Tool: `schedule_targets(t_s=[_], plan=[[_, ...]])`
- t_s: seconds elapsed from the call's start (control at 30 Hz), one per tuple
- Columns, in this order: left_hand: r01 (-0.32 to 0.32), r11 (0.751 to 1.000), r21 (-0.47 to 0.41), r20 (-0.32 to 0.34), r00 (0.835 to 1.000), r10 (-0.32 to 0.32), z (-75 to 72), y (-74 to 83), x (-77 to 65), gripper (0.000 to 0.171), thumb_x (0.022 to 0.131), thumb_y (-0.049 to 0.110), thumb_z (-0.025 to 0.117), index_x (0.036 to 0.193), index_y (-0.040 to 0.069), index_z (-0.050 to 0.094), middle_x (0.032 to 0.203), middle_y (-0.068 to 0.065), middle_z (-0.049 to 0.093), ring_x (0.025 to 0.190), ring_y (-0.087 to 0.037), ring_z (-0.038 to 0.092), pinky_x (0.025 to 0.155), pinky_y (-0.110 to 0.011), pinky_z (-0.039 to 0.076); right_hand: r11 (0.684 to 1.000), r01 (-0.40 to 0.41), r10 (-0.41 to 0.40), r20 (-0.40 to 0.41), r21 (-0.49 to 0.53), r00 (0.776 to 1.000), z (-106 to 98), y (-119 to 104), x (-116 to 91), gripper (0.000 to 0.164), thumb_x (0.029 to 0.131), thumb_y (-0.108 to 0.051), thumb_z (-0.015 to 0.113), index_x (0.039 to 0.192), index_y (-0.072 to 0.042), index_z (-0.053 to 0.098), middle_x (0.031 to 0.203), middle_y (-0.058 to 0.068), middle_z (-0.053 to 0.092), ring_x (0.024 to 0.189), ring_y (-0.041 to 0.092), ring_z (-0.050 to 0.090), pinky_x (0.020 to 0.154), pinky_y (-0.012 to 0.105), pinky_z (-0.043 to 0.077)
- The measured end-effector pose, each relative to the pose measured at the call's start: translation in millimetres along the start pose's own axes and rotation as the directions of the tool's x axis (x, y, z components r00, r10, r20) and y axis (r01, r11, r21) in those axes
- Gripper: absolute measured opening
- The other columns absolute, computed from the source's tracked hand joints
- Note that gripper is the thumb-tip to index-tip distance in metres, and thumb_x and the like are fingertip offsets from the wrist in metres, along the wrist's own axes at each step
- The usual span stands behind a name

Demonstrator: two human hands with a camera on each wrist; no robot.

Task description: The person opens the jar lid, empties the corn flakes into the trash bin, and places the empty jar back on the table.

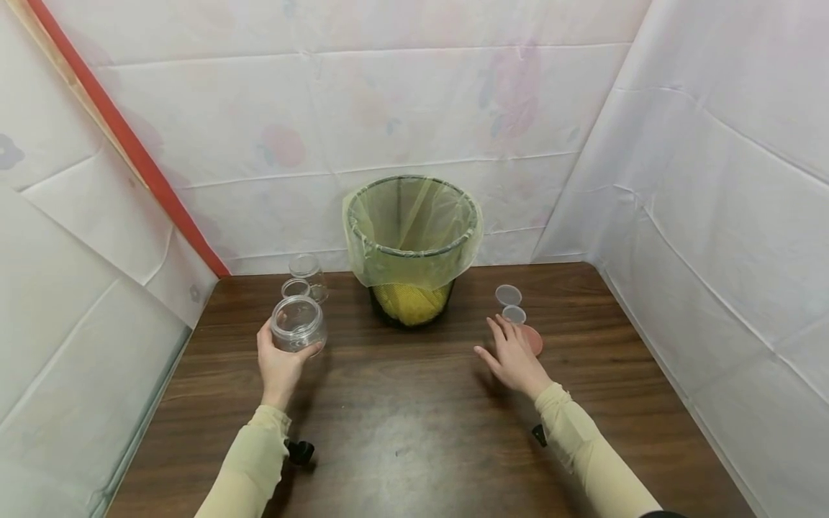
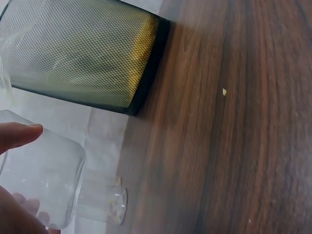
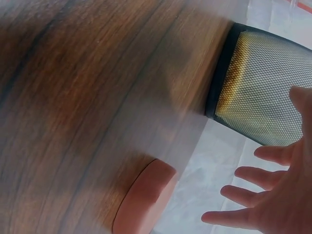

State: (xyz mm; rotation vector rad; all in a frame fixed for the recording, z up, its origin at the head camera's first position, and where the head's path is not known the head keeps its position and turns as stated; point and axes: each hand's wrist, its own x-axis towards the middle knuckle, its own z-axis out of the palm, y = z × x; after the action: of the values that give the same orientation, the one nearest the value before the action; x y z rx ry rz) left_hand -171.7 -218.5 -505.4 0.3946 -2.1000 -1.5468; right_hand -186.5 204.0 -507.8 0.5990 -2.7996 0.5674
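My left hand point(image 1: 280, 367) grips a wide clear jar point(image 1: 299, 327), thumb on the near side and fingers round the far side. The jar's mouth is uncovered, and through its wall in the left wrist view nothing shows but fingertips. Just behind it stand a smaller clear jar point(image 1: 295, 288) and a taller clear jar point(image 1: 307, 277). With fingers spread, my right hand point(image 1: 514, 360) hovers by a thick pink round piece point(image 3: 145, 200), partly hidden beneath it in the head view. Past the fingertips lie two translucent round lids, the smaller lid point(image 1: 514, 314) and the larger lid point(image 1: 508, 295).
A mesh wastebasket point(image 1: 378, 302) lined with a pale yellow bag point(image 1: 414, 270) stands at the back centre, something yellow at its bottom. White patterned cloth point(image 1: 414, 115) walls the dark wooden table point(image 1: 401, 417) at the back and sides. A small pale crumb point(image 2: 224, 91) lies on the wood.
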Motion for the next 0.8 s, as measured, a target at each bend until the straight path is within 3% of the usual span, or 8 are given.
schedule_targets(t_s=[0.5, 0.8], plan=[[0.142, 0.99, 0.005, -0.014, 0.99, -0.142, -4.4, -12.3, 10.4, 0.092, 0.058, -0.005, 0.083, 0.137, 0.01, 0.041, 0.136, -0.011, 0.045, 0.127, -0.026, 0.038, 0.11, -0.043, 0.027, 0.997, -0.065, 0.066, 0.044, -0.033, 0.997, -7.7, 9.4, -5.5, 0.067, 0.094, -0.039, 0.056, 0.142, 0.004, 0.035, 0.143, 0.029, 0.036, 0.13, 0.045, 0.036, 0.108, 0.059, 0.027], [0.162, 0.986, 0.036, -0.019, 0.987, -0.162, -5.6, -20.3, 15.6, 0.093, 0.056, -0.006, 0.084, 0.137, 0.01, 0.041, 0.138, -0.012, 0.045, 0.128, -0.028, 0.038, 0.111, -0.044, 0.026, 0.996, -0.076, 0.078, 0.027, -0.046, 0.997, -10.7, 15.2, -9.4, 0.068, 0.095, -0.04, 0.054, 0.143, 0.004, 0.034, 0.143, 0.03, 0.035, 0.13, 0.047, 0.035, 0.105, 0.061, 0.029]])
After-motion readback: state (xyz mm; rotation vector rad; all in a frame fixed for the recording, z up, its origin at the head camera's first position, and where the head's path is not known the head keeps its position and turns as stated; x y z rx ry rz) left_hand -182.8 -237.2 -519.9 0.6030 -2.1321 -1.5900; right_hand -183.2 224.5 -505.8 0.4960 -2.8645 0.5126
